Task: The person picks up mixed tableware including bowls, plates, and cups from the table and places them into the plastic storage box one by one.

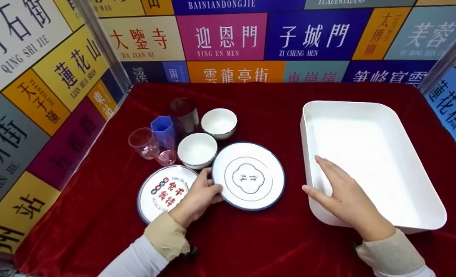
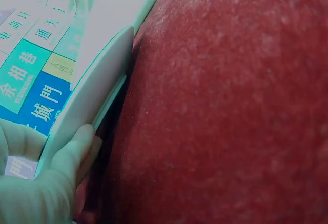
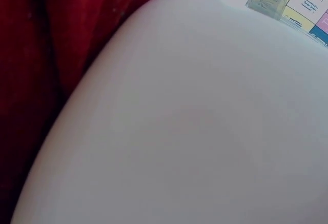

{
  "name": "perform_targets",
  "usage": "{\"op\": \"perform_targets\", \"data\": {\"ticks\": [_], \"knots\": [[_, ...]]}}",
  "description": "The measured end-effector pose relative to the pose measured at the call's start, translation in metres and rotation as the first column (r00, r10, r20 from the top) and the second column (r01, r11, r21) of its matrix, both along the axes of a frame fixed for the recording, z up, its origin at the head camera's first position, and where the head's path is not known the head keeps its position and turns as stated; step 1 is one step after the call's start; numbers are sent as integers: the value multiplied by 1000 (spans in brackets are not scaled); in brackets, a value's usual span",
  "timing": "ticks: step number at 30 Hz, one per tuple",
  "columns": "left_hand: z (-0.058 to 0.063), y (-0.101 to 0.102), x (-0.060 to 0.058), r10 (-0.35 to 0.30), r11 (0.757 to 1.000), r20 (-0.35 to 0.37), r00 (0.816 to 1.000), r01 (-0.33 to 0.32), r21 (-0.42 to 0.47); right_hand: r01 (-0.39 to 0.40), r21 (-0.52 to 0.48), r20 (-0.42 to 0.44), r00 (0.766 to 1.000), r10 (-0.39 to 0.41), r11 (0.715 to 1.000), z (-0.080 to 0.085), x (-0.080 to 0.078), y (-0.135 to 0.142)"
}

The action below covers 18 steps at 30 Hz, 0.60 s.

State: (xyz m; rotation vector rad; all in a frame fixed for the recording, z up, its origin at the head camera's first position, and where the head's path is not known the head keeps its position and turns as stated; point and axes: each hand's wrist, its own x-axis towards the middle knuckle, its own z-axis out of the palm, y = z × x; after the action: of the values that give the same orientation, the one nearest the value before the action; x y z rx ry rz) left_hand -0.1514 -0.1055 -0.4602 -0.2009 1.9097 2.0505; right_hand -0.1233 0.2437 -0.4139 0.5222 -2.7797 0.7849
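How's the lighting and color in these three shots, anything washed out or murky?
Head view: bright, the white bin almost washed out inside; left wrist view: greenish cast, dark shadow under the plate; right wrist view: bin dim, grey, almost featureless.

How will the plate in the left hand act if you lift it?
The white plate will probably stay stiff, because its rim keeps a neat, round shape. Its far side might dip, since the left hand pinches it at just one edge.
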Motion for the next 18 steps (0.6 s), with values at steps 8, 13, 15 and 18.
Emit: {"op": "perform_targets", "data": {"ticks": [8, 13, 15, 18], "knots": [[-2, -2, 2, 14, 997, 18, 1000, -15, 72, -19, -2, -11, 1000, 19, 1000, -2, -1, -3], [-2, -3, 3, -5, 993, 28, 1000, 2, 115, -18, -5, -19, 1000, 18, 1000, -3, -3, -5], [0, -3, 3, -16, 990, 34, 999, 11, 144, -18, -9, -13, 1000, 18, 1000, -3, -3, -7], [2, -4, 3, -25, 982, 49, 998, 15, 186, -18, -10, 1, 1000, 18, 1000, -2, -4, -9]]}}
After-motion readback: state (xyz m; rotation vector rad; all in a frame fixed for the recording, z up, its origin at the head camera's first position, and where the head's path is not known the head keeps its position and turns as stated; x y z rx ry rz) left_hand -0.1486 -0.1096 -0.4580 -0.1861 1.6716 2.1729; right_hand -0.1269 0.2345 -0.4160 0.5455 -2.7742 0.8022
